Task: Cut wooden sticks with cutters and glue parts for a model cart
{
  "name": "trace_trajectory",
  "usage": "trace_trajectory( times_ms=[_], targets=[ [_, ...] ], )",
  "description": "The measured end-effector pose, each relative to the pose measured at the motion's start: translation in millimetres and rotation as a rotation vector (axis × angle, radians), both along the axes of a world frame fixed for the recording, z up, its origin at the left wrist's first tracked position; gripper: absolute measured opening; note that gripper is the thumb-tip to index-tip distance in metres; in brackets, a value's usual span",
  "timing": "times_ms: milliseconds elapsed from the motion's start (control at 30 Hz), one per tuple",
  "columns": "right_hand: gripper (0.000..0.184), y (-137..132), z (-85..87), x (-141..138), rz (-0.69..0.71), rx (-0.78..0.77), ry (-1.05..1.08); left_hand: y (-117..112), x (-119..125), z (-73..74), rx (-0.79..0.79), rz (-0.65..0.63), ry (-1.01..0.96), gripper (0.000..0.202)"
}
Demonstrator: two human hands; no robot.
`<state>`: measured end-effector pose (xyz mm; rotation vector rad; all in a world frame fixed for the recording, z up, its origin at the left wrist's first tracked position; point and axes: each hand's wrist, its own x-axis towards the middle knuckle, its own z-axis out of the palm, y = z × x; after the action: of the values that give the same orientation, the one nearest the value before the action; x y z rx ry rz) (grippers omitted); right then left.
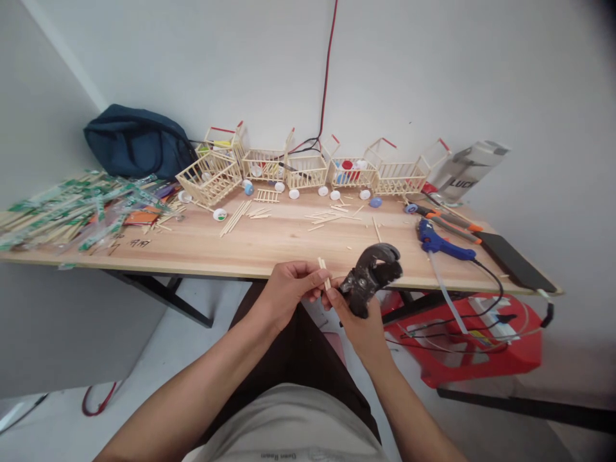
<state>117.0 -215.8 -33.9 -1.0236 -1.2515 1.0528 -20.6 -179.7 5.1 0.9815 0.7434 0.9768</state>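
Note:
My left hand is closed, pinching short pale wooden sticks between thumb and fingers just off the table's front edge. Beside it, my right hand is wrapped round a black pipe cutter, its curved jaw pointing up and to the right. The right thumb and a fingertip also touch the lower end of the sticks. How many sticks there are, I cannot tell for sure. Loose cut sticks lie on the wooden table beyond my hands.
Several small stick-built shopping carts stand along the wall. Wrapped chopsticks and a blue bag are at left. At right lie a blue glue gun, orange-handled pliers and a black phone-like slab; cords hang over a red stool.

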Motion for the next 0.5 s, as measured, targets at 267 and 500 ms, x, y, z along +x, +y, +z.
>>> trace_trajectory(
  times_ms=[267,500],
  targets=[
    [0.014,-4.3,4.3,-1.2,-0.059,-0.025,-0.088,-5.4,5.4,7.2,0.167,0.093,0.150,0.033],
    [0.017,-9.5,7.2,-9.5,-0.139,-0.008,-0.070,-12.0,9.4,5.8,0.162,0.152,0.106,0.023]
  ],
)
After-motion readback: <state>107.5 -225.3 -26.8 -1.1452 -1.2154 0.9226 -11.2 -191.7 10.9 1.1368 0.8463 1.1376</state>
